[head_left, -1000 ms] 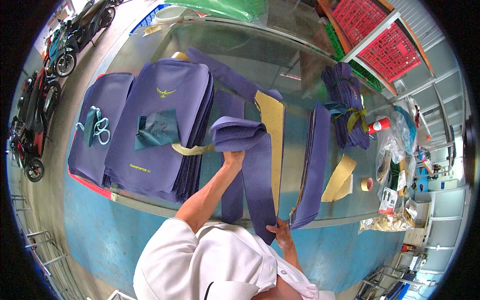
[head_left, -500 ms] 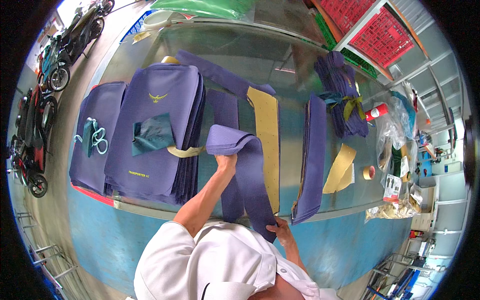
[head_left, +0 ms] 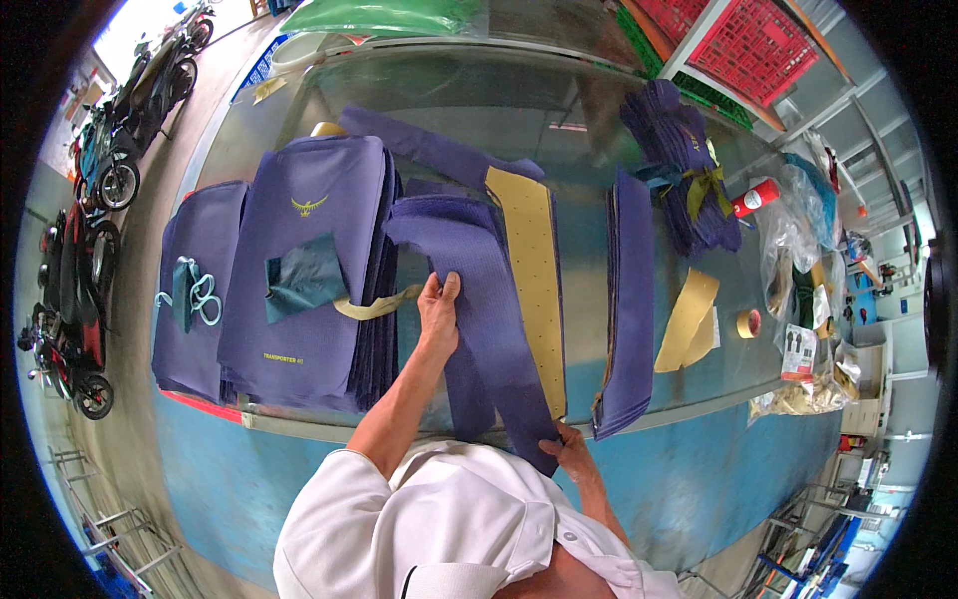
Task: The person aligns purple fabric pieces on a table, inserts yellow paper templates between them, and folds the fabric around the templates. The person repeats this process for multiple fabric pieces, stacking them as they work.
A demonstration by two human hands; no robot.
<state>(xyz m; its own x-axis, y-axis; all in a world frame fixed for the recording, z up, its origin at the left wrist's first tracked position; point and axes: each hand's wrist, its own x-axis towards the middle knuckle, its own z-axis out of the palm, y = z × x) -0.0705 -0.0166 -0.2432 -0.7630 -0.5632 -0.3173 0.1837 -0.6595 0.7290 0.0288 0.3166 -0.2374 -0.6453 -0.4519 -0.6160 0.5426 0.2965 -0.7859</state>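
A long purple fabric strip point(head_left: 479, 290), seemingly one of several layers, lies in front of me with its far end spread over other purple pieces. My left hand point(head_left: 439, 311) is closed at the strip's left edge, thumb on top; the fingertips are partly hidden. At the near end, by the table edge, my right hand point(head_left: 569, 446) pinches the strip's right corner. Just right of it lies a yellow perforated template point(head_left: 529, 290) on purple fabric. Another purple strip point(head_left: 439, 140) slants across behind them.
Stacked purple panels point(head_left: 309, 220) stand on the left, bearing a dark teal scrap point(head_left: 303, 280). To the right are a strip stack point(head_left: 630, 299), a tied purple bundle point(head_left: 684, 170), a yellow piece point(head_left: 687, 319), a tape roll point(head_left: 748, 322) and plastic bags point(head_left: 788, 240). Red crates point(head_left: 753, 60) stand beyond.
The strip's folded far end has come down and flattened out over the table. My left hand has shifted slightly up and left along its edge; my right hand keeps its pinch.
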